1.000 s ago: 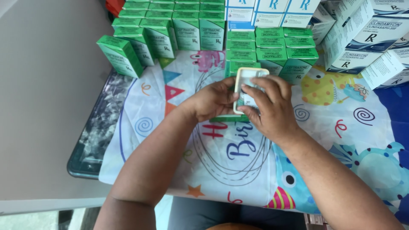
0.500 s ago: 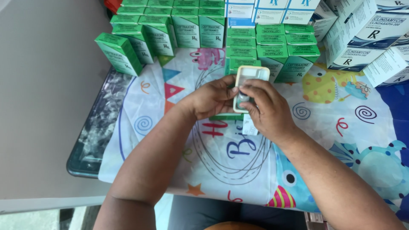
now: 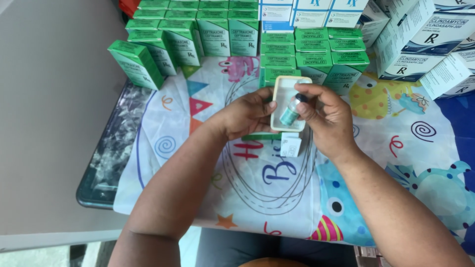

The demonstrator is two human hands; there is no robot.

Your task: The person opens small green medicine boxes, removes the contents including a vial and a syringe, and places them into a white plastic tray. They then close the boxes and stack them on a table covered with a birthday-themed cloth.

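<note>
Head view, near to far. Both forearms enter from the lower edge, the left from about 7 o'clock and the right from about 5 o'clock, and meet over the middle of the patterned party cloth (image 3: 396, 148) that covers the table.

Left hand (image 3: 242, 116): palm turned inward, fingers curled, thumb and fingertips closed on the left edge of a shallow cream plastic tray (image 3: 289, 101), which it holds tilted above the cloth.

Right hand (image 3: 329, 116): fingers bent, thumb and forefinger pinched on one small vial (image 3: 291, 111) with a green label and dark cap; the vial lies inside the tray, slanted, cap toward 1 o'clock.

Just below the tray, at 6 o'clock from it, one folded white paper leaflet (image 3: 291, 146) hangs beside the right palm; a strip of green carton edge shows under the left fingers.

At 9 o'clock from the hands, one dark tray (image 3: 106, 163) with a marbled surface lies partly under the cloth.

Beyond the hands, from 11 to 1 o'clock, stand the green cartons (image 3: 213, 34), ranked in rows and stacks; over twenty are visible, the exact count uncertain where they overlap. One leans apart at the left end.

Farthest, from 12 to 2 o'clock, lie the white and blue cartons (image 3: 420, 44), roughly ten in view, several cut off by the frame
</note>
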